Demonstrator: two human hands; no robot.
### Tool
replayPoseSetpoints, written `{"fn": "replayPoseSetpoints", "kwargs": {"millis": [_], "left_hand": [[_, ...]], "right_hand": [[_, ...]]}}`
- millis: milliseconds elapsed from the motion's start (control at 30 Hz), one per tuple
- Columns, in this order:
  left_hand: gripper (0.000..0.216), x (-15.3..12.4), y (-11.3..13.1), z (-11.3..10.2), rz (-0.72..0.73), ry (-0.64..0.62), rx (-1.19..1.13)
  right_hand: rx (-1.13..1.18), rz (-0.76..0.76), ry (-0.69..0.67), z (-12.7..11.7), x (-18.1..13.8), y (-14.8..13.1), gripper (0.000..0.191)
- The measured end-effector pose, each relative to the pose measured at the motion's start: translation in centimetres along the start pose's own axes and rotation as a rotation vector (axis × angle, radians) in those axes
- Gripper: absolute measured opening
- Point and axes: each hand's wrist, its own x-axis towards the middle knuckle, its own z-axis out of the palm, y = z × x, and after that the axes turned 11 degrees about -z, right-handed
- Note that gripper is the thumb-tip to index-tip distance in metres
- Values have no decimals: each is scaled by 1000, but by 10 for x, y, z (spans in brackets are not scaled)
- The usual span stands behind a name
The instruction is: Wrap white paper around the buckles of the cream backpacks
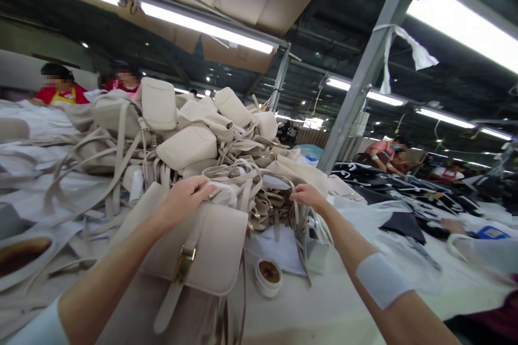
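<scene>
A beige bag (pixel 214 248) with a flap, a gold buckle (pixel 185 264) and a hanging strap end stands in front of me. My left hand (pixel 186 200) is closed at its top edge, thumb on the near side; some of the fingers are hidden. White wrapping (pixel 224 194) shows just beyond the thumb. Farther right, my right hand (pixel 309 195) pinches a thin beige strap (pixel 295 207) at the edge of the heap. Below that hand, an open white tub (pixel 268 278) with brown contents sits on the table (pixel 291 312).
A tall heap of beige bags (pixel 188 145) rises behind my hands. At the left lies a white ring-shaped thing (pixel 28 259) with a brown inside. A metal post (pixel 356 81) stands to the right, near black pieces (pixel 404 188). Several people work farther off.
</scene>
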Motion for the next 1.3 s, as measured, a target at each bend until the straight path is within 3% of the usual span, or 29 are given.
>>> {"fn": "replayPoseSetpoints", "kwargs": {"millis": [67, 167, 300, 400, 467, 567, 667, 767, 833, 900, 967, 1033, 1067, 1133, 1233, 1300], "left_hand": [[39, -3, 1, -2, -2, 6, 9], [39, -8, 1, -8, 9, 7, -27], [37, -13, 3, -17, 24, -24, -125], [35, -14, 5, -20, 10, -55, -173], [34, -14, 4, -19, 6, -61, -188], [33, -14, 1, -17, 3, -58, -210], [31, -16, -2, -16, -5, -66, -237], [30, -17, -4, -15, -2, -48, -251], [31, -18, -5, -13, 0, -13, -235], [29, -17, -6, -9, -4, 17, -216], [27, -16, -8, -7, -21, 17, -217], [26, -14, -9, -7, -35, -20, -256], [26, -13, -9, -8, -41, -49, -294], [25, -11, -9, -13, -78, -112, -405], [24, -9, -6, -22, -176, -179, -539], [23, -9, -2, -28, -215, -188, -565]], "right_hand": [[36, -30, 50, -4, -16, -3, 19], [164, -67, 87, -6, -41, -10, 8], [516, -177, 75, -3, -78, -33, 29], [993, -220, -50, 6, -102, -59, 35], [1181, -176, -172, 15, -115, -78, 35], [1254, -152, -297, 29, -136, -110, 38], [1267, -207, -333, 45, -164, -139, 50], [1242, -222, -181, 70, -197, -158, 57], [1216, -139, -90, 93, -221, -163, 57], [1243, 47, -247, 116, -244, -163, 60], [1302, 224, -630, 132, -265, -162, 58], [1371, 246, -931, 141, -282, -165, 49], [1412, 195, -978, 143, -287, -168, 44], [1472, 51, -830, 143, -291, -178, 40], [1420, -78, -341, 141, -283, -194, 45], [1347, -76, -129, 141, -274, -200, 51]]}}
